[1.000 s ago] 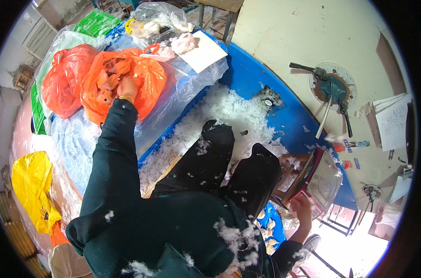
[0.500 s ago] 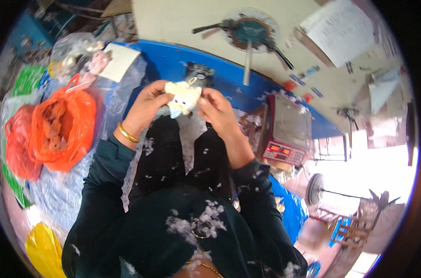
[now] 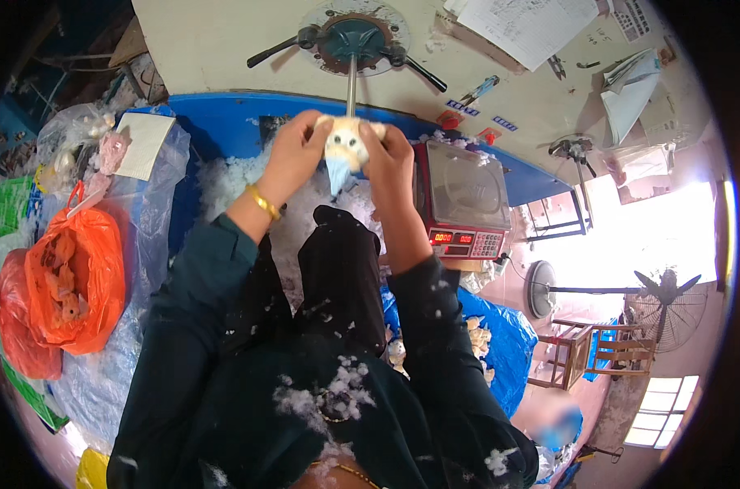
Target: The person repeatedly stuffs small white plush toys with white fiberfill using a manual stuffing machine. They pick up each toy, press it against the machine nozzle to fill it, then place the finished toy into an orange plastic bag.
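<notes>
To fill this piece well, I judge I must keep it square on the thin metal nozzle tube (image 3: pixel 351 85) and grip evenly from both sides, so the fluff packs without bunching. At nine o'clock of my arms sit the orange plastic bags of small stuffed pieces (image 3: pixel 72 277), well apart. My left hand (image 3: pixel 292 155), gold bangle at the wrist, is curled tight around the left side of the small cream plush toy with a pale blue part (image 3: pixel 343 151). The toy sits at twelve o'clock, above the loose white stuffing fibre (image 3: pixel 305 216) heaped over my lap. My right hand (image 3: pixel 390 159) is closed on its right side, fingers wrapped over. At three o'clock stands the red digital weighing scale with steel pan (image 3: pixel 463 200), near the blue-edged bench (image 3: pixel 223 118).
</notes>
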The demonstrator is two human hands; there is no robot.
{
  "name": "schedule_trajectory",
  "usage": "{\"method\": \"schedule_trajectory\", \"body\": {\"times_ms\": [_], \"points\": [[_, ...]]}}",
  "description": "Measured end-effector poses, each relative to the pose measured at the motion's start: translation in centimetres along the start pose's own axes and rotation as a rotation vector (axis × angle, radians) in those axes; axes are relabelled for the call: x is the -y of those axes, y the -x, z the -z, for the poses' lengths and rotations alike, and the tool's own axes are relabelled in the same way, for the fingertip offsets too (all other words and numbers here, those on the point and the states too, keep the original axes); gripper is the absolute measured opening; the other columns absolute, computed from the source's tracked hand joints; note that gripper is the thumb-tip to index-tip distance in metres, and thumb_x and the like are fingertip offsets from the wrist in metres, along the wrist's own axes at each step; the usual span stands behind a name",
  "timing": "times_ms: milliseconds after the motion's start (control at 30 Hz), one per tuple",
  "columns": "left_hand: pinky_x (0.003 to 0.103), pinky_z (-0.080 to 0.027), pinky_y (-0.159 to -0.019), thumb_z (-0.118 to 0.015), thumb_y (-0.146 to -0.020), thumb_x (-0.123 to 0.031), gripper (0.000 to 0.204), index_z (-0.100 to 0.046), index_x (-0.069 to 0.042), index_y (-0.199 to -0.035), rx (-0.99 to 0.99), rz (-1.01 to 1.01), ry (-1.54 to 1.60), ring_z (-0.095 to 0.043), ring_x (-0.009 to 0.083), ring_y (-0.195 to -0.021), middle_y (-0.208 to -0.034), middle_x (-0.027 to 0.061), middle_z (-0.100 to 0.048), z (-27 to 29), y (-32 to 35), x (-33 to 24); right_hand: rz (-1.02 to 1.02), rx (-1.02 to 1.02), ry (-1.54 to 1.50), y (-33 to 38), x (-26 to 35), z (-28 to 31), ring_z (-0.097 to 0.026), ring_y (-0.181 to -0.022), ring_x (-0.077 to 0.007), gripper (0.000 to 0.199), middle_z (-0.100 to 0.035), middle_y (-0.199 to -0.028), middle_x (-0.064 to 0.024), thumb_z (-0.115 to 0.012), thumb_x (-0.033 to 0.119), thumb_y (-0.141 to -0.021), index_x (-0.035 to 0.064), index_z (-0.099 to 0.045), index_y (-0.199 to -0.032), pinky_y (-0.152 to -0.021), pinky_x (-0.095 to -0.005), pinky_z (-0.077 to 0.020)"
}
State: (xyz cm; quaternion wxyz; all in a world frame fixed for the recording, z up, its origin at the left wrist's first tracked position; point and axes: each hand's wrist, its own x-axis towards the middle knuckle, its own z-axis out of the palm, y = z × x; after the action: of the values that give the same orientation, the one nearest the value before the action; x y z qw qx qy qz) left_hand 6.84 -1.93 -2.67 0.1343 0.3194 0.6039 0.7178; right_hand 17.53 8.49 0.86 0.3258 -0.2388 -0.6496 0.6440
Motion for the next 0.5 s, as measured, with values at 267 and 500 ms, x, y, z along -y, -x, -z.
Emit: {"method": "schedule_trajectory", "body": {"times_ms": [267,500], "points": [[0.023,-0.035,-0.053,-0.054,-0.094,-0.019,0.021,-0.059,-0.001,-0.084,-0.037,0.039,-0.135,-0.042,0.0045,-0.061,-0.068,-0.0022,-0.051,-0.3,-7.4,0.9,-0.043,-0.113,-0.157,-9.2,-1.5,-3.3,-0.049,-0.062,-0.0085,0.017,-0.058,-0.072,-0.0020,-0.066,0.014,-0.086,-0.0014,-0.060,-0.079,-0.055,-0.0267,-0.0412],[0.028,-0.039,-0.055,-0.055,-0.091,-0.015,0.019,-0.059,0.002,-0.085,-0.052,0.018,-0.059,-0.046,0.0108,-0.059,-0.065,0.0048,-0.053,0.3,-4.2,1.9,-0.002,-0.063,-0.276,-5.3,-2.2,-2.1,-0.045,-0.057,-0.0049,0.016,-0.055,-0.068,0.0005,-0.067,0.011,-0.085,0.0014,-0.057,-0.077,-0.049,-0.0231,-0.0352]]}}
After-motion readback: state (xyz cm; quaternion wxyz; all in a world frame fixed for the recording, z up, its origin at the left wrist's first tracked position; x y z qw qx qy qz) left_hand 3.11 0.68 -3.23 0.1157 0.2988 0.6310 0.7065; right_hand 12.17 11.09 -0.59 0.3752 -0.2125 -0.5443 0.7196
